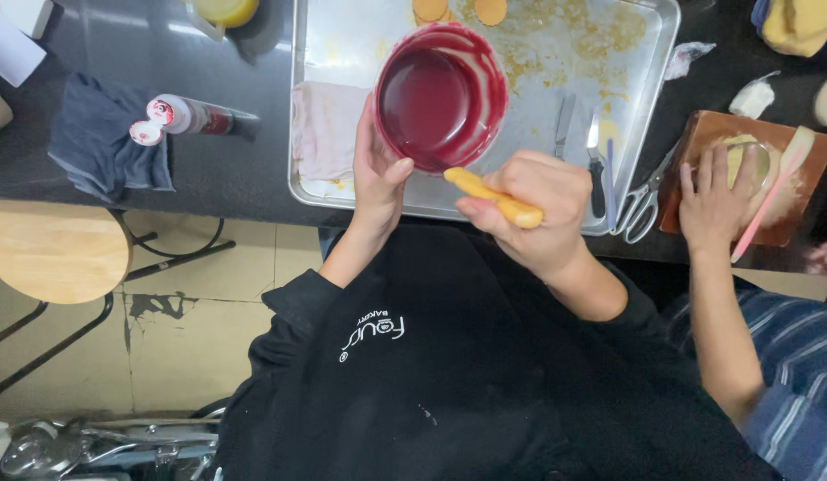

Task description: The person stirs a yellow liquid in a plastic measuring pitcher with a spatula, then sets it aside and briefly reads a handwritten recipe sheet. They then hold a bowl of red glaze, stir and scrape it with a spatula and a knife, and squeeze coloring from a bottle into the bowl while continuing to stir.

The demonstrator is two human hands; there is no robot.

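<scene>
Left hand cups the slick red-smeared bowl by its near wall, right hand fisted round the light, stiff orange handle just beside it.

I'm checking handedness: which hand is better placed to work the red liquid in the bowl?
Right, probably. The right hand grips the orange tool, its tip at the rim of the red bowl. The left hand is occupied holding that bowl over the metal tray.

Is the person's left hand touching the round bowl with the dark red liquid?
Touching. The head view shows the left hand cupping the side of the round bowl, with the thumb pressed on its lower rim.
</scene>
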